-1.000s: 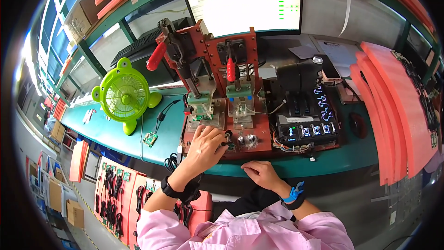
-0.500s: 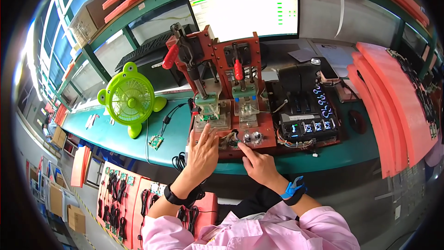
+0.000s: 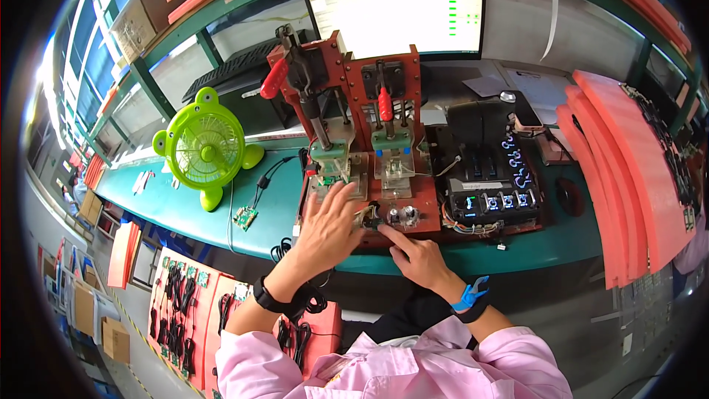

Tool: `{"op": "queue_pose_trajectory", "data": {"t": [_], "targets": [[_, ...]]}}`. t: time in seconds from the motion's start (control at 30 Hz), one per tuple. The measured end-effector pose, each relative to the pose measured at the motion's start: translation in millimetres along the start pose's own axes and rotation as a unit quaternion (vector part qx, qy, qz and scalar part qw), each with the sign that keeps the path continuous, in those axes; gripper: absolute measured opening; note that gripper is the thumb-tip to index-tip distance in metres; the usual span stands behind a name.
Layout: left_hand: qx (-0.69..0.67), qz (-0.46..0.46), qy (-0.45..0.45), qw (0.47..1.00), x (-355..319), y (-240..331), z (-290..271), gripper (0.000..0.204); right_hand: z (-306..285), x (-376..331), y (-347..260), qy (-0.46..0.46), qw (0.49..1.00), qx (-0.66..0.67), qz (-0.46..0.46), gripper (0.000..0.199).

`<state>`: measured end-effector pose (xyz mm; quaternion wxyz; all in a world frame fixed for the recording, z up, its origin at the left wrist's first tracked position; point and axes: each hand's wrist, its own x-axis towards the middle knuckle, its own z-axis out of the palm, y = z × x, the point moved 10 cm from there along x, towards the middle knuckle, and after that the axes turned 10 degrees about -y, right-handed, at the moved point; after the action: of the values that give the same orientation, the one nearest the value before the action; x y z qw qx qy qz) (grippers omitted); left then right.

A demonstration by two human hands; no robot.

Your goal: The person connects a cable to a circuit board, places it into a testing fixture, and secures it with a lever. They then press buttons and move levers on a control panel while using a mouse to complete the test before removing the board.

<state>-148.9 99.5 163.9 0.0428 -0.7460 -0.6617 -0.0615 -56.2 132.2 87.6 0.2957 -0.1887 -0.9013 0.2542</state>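
A red test fixture (image 3: 432, 207) with two lever clamps stands in front of me. My left hand (image 3: 325, 227) hovers over its front left part, fingers spread, holding nothing visible. Under the left clamp sits a small green circuit board (image 3: 330, 179), partly behind those fingers. The index finger of my right hand (image 3: 419, 260) is stretched out, its tip at a small dark part with wires (image 3: 373, 216) on the front of the fixture. The other fingers of that hand are curled, and nothing shows in them. Clear round buttons (image 3: 402, 214) sit just beside the fingertip.
A green frog-shaped fan (image 3: 207, 151) and a cabled circuit board (image 3: 244, 217) are on the left of the bench. At the right stand a black control box (image 3: 491, 203) and stacked pink foam sheets (image 3: 613, 177). Cabled boards lie on pink foam (image 3: 210, 318) at lower left.
My left hand has shifted slightly forward and to the right, its fingers more spread. My right index fingertip stays near the wired part. The view has tilted a little.
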Motion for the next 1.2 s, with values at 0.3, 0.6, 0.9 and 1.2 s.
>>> {"op": "queue_pose_trajectory", "data": {"t": [0.3, 0.6, 0.9, 1.2], "targets": [[0.069, 0.099, -0.004, 0.993, 11, 48, 17, 0.056, -12, -29, 35, 0.028, 0.993, 0.115, -0.012, 0.022], [0.065, 0.128, -0.028, 0.989, 16, 53, 11, 0.048, -7, -34, 41, 0.052, 0.988, 0.144, -0.005, 0.014], [0.053, 0.125, -0.053, 0.989, 41, 68, 15, 0.055, 1, -31, 42, -0.005, 0.993, 0.117, 0.008, 0.013], [0.098, 0.153, -0.095, 0.979, 50, 79, 19, 0.065, 0, -31, 43, -0.008, 0.994, 0.108, 0.01, 0.012]]}}
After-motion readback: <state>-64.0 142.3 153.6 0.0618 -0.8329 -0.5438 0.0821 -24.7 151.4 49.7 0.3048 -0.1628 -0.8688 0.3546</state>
